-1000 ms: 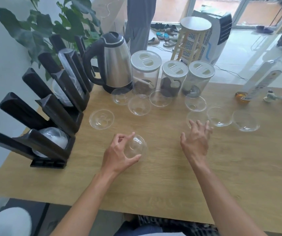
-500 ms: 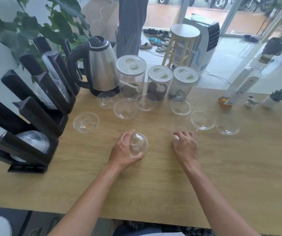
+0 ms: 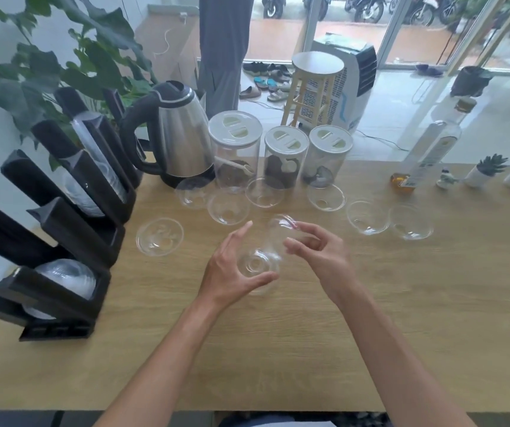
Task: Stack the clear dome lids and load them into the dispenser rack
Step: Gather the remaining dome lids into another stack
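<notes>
Left hand (image 3: 232, 266) cups a clear dome lid (image 3: 258, 268) between thumb and curled fingers, just above the wooden table (image 3: 401, 318). Right hand (image 3: 318, 257), just beside it, pinches a second lid (image 3: 283, 224) at fingertip, tilted, a little beyond the first. Bare tabletop spreads toward the near edge behind both wrists. Beyond the fingers, six loose lids (image 3: 227, 208) line up; another (image 3: 159, 236) lies left. Further left stands the dispenser rack (image 3: 62, 241), domes already in its slots.

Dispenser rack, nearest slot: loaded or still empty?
Loaded. The nearest slot of the dispenser rack already holds a stack of clear dome lids, its domed end showing above the black front wall. How many lids, I cannot tell.
</notes>
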